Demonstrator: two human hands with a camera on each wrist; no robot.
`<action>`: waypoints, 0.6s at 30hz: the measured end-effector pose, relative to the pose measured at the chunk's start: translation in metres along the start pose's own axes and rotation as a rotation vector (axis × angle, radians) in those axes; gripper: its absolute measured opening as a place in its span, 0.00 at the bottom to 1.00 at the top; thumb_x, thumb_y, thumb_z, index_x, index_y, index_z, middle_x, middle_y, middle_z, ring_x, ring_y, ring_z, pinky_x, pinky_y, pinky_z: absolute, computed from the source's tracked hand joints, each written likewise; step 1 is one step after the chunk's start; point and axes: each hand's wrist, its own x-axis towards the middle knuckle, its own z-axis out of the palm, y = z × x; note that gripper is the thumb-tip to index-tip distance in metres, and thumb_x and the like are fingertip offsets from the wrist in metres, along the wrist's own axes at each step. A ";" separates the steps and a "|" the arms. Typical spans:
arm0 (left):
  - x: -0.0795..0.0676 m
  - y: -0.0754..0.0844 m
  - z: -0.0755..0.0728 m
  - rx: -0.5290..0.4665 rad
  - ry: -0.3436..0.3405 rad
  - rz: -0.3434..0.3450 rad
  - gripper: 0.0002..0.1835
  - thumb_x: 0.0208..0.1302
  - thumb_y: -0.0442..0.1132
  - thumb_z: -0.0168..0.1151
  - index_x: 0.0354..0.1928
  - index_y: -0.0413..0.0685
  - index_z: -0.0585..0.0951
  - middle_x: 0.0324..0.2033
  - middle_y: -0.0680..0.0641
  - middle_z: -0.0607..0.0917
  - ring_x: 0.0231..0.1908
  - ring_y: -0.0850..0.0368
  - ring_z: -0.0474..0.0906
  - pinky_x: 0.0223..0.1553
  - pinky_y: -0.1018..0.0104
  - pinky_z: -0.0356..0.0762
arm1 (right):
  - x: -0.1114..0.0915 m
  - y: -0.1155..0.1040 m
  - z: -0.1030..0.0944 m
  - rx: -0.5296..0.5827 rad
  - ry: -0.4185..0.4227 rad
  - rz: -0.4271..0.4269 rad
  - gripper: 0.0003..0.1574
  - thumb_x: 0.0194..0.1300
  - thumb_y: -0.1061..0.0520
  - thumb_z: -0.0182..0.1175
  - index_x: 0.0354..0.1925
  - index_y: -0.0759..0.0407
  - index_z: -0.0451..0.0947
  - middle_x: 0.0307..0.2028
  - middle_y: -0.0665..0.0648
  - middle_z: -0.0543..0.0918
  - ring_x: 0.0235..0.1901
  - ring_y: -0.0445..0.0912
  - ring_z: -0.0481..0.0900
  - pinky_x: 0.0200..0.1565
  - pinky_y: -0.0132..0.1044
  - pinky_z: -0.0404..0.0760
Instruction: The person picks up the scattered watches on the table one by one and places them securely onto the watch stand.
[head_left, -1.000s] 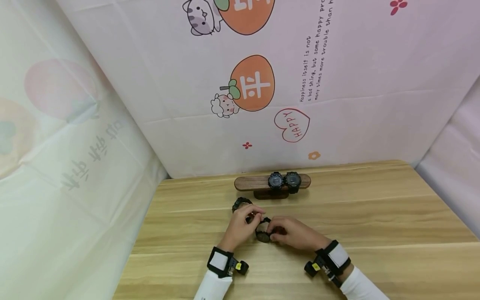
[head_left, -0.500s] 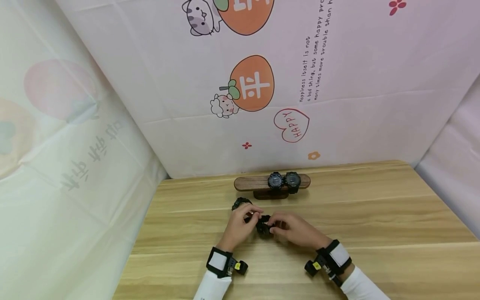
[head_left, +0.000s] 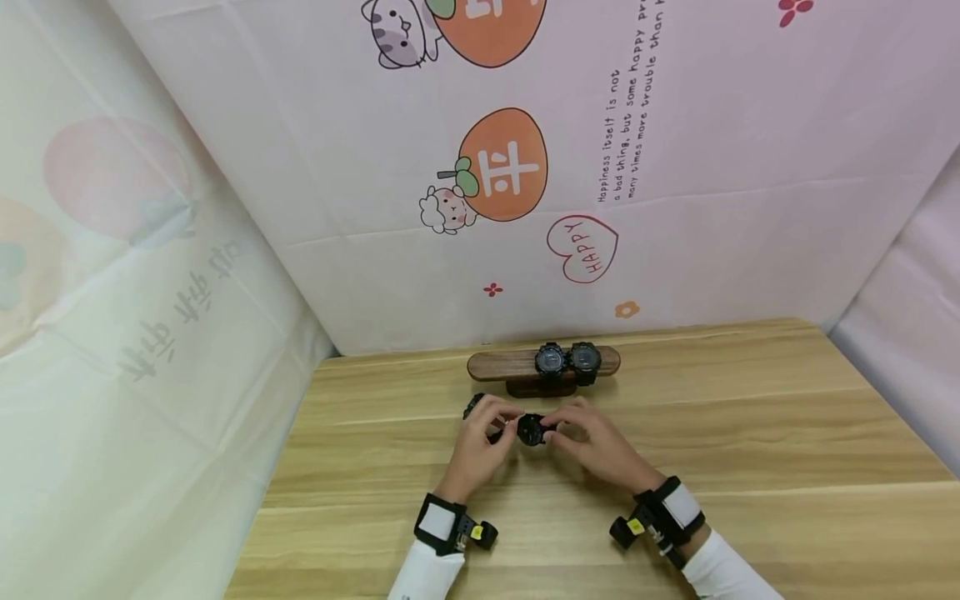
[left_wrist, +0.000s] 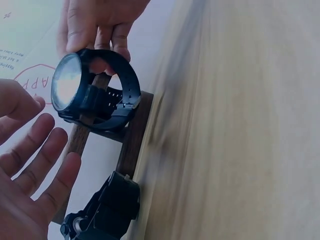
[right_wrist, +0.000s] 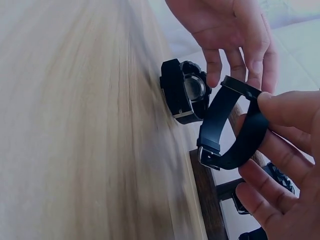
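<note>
A black wristwatch (head_left: 531,429) with its strap buckled into a loop is between the two hands in the head view. My right hand (head_left: 594,442) pinches it by one side, the thumb on the watch in the right wrist view. Its round face (left_wrist: 67,82) catches the light in the left wrist view. My left hand (head_left: 478,442) is close on the other side, fingers loosely bent and apart from the watch. Another black watch (right_wrist: 182,92) stands on the table by the left hand, which partly covers it in the head view.
Behind the hands, a dark wooden watch stand (head_left: 498,365) has two black watches (head_left: 567,360) side by side on its right part. The wooden table (head_left: 750,433) meets a printed white cloth (head_left: 375,283) at the back.
My right hand has moved the watch away from me, towards the stand, and turned it so its face shows to the head camera. The left hand has barely moved.
</note>
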 end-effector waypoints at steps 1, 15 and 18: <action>0.000 0.000 0.001 0.001 -0.001 -0.002 0.09 0.67 0.33 0.58 0.47 0.46 0.81 0.43 0.52 0.78 0.42 0.59 0.75 0.40 0.61 0.82 | 0.000 0.000 -0.001 -0.001 0.008 0.000 0.13 0.64 0.51 0.64 0.48 0.45 0.82 0.43 0.45 0.80 0.45 0.53 0.73 0.48 0.54 0.77; 0.005 0.035 0.001 -0.030 -0.057 -0.074 0.11 0.62 0.24 0.59 0.45 0.39 0.76 0.41 0.37 0.78 0.40 0.43 0.77 0.38 0.48 0.81 | 0.005 -0.004 -0.003 -0.049 0.057 0.019 0.11 0.67 0.64 0.58 0.44 0.50 0.82 0.41 0.44 0.81 0.41 0.43 0.70 0.41 0.45 0.76; 0.005 0.042 -0.001 -0.046 -0.109 -0.124 0.12 0.64 0.29 0.61 0.48 0.38 0.75 0.42 0.35 0.77 0.40 0.41 0.77 0.40 0.50 0.82 | 0.004 -0.004 -0.003 -0.044 0.078 0.002 0.12 0.67 0.64 0.58 0.45 0.51 0.81 0.42 0.45 0.81 0.42 0.43 0.70 0.43 0.46 0.77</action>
